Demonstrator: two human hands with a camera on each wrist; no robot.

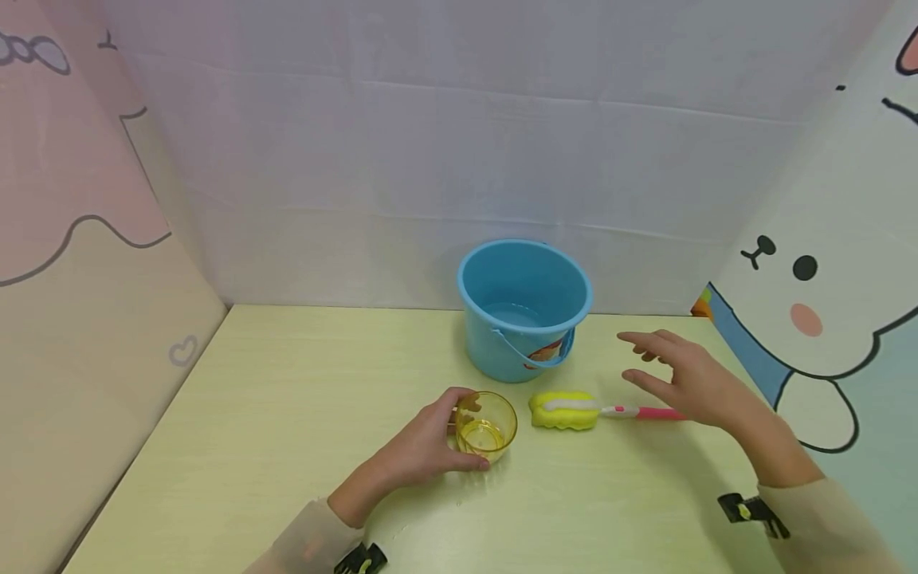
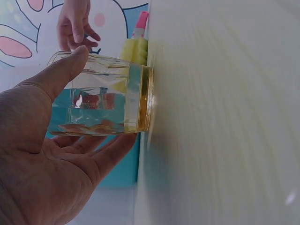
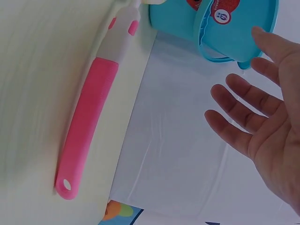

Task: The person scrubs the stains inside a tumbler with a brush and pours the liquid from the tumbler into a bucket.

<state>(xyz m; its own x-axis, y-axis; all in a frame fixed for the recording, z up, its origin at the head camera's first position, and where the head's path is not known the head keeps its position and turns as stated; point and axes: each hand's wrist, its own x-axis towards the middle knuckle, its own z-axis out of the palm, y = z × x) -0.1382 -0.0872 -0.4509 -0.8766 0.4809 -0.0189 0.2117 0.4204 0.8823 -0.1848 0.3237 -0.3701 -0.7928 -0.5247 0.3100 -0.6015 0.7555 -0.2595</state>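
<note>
A see-through amber cup [image 1: 486, 426] stands upright on the table, its base at the tabletop in the left wrist view. My left hand [image 1: 428, 445] holds it from the left, thumb on the near side and fingers round the far side. To the cup's right lies a cup brush with a yellow sponge head [image 1: 564, 410] and a pink and white handle [image 3: 89, 112]. Above the handle's end hovers my right hand [image 1: 684, 381], fingers spread and loosely bent, holding nothing. In the right wrist view, its fingers are apart from the brush.
Behind the cup and brush, a light blue bucket [image 1: 527, 319] stands near the table's back edge, its handle hanging down in front. A white sheet [image 1: 459, 159] rises behind the table [image 1: 323, 367]. Cartoon-printed panels flank it left and right.
</note>
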